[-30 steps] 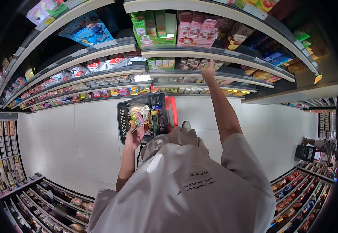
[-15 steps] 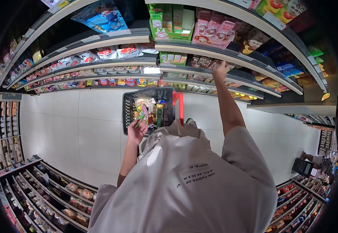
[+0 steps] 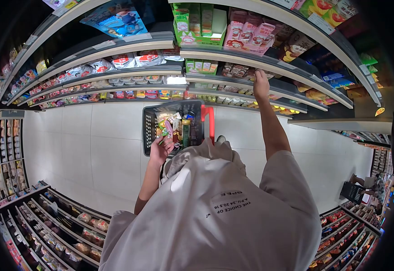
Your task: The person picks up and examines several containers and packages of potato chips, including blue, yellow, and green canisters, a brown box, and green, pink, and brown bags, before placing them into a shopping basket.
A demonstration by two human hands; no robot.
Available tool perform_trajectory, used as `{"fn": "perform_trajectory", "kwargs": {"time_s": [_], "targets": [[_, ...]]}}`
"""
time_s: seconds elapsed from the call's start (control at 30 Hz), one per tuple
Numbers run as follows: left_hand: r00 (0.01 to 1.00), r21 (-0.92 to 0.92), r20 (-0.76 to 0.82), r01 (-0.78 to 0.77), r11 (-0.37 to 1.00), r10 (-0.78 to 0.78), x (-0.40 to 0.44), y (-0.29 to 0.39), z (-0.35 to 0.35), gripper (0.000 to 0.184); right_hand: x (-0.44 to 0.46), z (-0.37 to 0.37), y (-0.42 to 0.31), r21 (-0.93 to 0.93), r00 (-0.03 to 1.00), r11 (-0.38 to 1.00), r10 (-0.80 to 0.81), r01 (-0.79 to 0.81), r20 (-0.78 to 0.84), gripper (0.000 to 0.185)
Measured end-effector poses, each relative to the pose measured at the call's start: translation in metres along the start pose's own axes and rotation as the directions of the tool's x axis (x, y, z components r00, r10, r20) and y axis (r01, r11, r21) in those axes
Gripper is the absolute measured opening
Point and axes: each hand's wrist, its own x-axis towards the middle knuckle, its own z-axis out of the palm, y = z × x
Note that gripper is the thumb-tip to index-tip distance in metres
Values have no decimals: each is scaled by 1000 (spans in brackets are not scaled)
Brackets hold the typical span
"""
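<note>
My left hand (image 3: 160,149) is over the near left part of a dark shopping basket (image 3: 150,118), its fingers closed on the lower end of a pink and green packet (image 3: 167,129). Other colourful packages lie under it, including a dark green box (image 3: 186,132). Raised at the shelf ahead, my right hand (image 3: 261,86) is beside a row of small brown packages (image 3: 238,70). Its fingers are bent together, and whatever may be between them is too small to make out.
Shelves of snacks curve across the front, with pink packs (image 3: 249,34) and a green display box (image 3: 200,36) above my right hand. The basket has a red handle (image 3: 209,124). More shelves (image 3: 70,226) stand behind me. Pale floor tiles (image 3: 115,135) lie around the basket.
My right hand has shifted slightly right and back from the brown packages. My left hand and the pink and green packet have moved a little to the right.
</note>
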Motion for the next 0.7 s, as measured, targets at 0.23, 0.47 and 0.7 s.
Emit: {"fn": "perform_trajectory", "kwargs": {"time_s": [0.23,0.47,0.7], "targets": [[1000,56,24,4,998,-5,1,2,9,29,-13,-5,7,-75,986,997,-19,32,165,15],[1000,91,20,21,996,-23,-1,-2,12,29,-5,-15,2,49,994,999,-25,20,108,16],[999,88,33,20,996,-23,-1,-1,4,30,-10,-19,2,104,997,992,-64,68,-43,21]]}}
